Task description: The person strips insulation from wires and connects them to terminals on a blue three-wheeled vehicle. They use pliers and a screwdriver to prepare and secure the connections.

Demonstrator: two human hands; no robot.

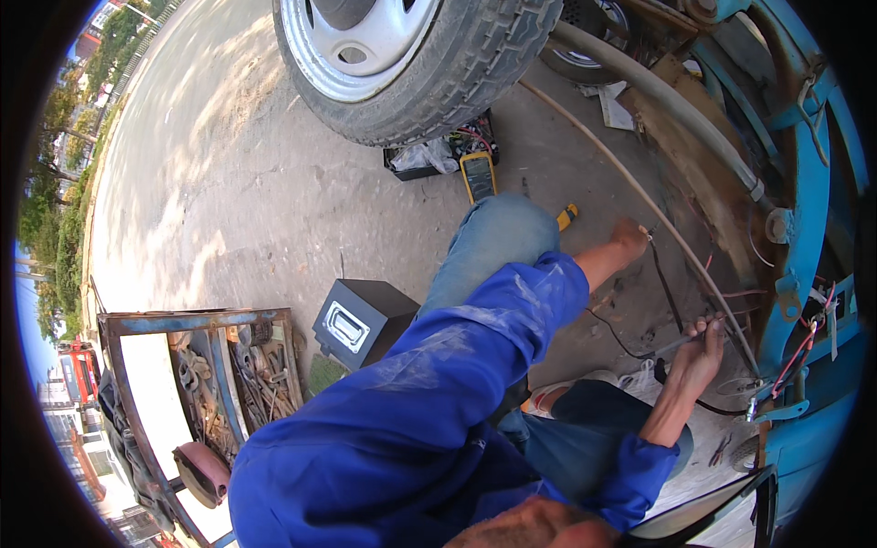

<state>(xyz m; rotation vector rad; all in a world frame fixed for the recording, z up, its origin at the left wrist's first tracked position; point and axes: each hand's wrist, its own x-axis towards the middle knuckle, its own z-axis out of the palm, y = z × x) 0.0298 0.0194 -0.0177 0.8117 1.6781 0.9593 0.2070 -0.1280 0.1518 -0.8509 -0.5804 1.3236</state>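
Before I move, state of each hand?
Left hand: closed, apparently pinching the end of a black cable.
Right hand: closed, holding a thin gray rod.

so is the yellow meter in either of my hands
No, the yellow meter sits near the bent knee, apart from both the left hand and the right hand.

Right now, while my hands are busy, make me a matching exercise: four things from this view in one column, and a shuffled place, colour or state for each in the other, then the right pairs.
Things:
1. Wheel
2. Right hand
3. Meter
4. Tool tray

Descriptions:
A. Yellow around the edges
B. At the lower left, holding jumbled tools
C. At the top of the view, silver in the middle
D. Closed on a thin grey piece

Right pairs: 1-C, 2-D, 3-A, 4-B.
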